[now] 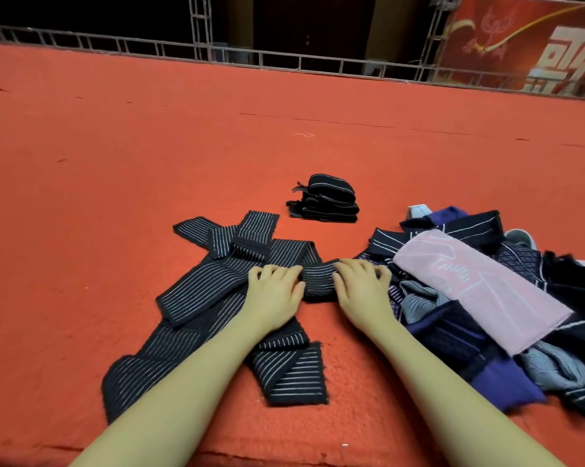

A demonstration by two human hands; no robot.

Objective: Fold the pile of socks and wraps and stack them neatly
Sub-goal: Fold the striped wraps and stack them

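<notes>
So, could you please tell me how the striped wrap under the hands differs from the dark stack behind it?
The striped wrap sprawls unrolled in long loose bands across the red carpet; the dark stack is a compact, tidy bundle. The left hand and right hand curl their fingers on the wrap's rolled end, while the stack sits untouched farther away. Both are dark fabric with thin pale stripes.

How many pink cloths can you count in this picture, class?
1. The pink cloth lies on top of the unsorted pile, right of the right hand. More may be buried underneath.
</notes>
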